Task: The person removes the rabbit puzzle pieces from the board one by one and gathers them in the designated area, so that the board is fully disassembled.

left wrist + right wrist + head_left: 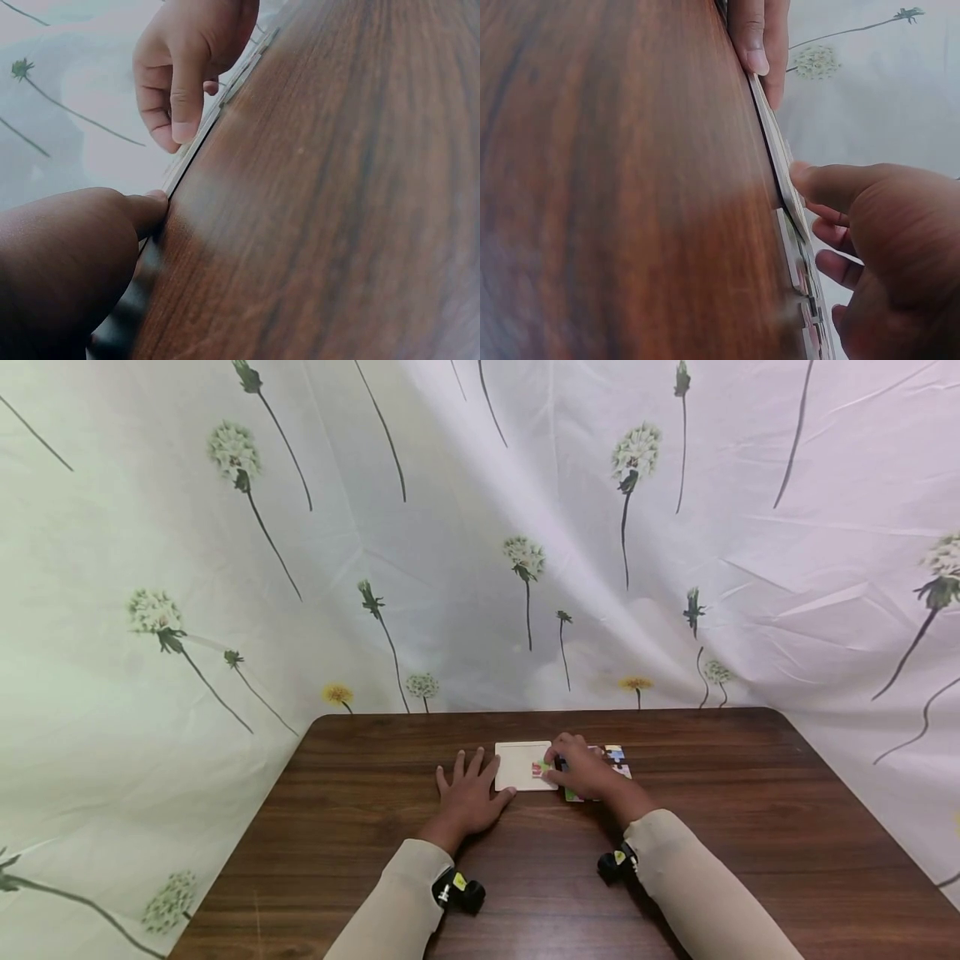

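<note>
A shallow white puzzle tray (517, 768) lies on the table. At its right side is a jigsaw puzzle piece (539, 769) with red and green print. My right hand (588, 771) is over that side, thumb and bent fingers pinching the piece; its fingertips are partly hidden. My left hand (468, 793) rests on the table with fingers spread, index and thumb at the tray's left edge. More jigsaw pieces (617, 756) sit right of the tray, partly covered by my right hand. In the right wrist view, the right thumb (817, 181) is close over the tray's edge.
The dark wooden table (375, 860) ends at the back against a white hanging cloth (450, 568) printed with dandelions. Each wrist carries a small black camera, one by the left sleeve (397, 893) and one by the right sleeve (697, 877).
</note>
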Motion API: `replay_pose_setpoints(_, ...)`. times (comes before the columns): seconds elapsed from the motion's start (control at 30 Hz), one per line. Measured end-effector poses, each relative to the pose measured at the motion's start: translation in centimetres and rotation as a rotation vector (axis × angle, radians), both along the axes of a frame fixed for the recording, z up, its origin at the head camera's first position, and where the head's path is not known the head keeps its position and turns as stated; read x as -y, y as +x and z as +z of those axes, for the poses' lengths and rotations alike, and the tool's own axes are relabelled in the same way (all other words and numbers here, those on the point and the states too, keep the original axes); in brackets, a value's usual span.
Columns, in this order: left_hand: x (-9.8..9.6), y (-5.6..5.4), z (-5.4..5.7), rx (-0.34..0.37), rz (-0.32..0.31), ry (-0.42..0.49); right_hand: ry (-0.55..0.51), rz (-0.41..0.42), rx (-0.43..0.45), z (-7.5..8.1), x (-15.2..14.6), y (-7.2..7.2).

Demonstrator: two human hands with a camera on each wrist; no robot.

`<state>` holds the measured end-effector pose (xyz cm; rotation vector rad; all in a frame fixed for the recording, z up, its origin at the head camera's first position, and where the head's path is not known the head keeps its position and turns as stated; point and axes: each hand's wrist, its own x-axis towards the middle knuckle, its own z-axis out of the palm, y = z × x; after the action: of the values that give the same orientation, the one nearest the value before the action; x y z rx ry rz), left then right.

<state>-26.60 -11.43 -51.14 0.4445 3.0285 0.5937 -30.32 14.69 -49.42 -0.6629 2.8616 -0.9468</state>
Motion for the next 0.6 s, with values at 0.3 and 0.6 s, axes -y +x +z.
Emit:
replay_pose_setpoints(0.3,-0.1,0.1,0.3,0.003,0.0,0.016,0.004,0.045,-0.038,0.2,0.0,0.0)
replay_pose_setpoints(0.6,0.0,-0.1,0.1,0.002,-0.002,0.029,-0.029,0.069,-0.077,1.2,-0.4,0.6)
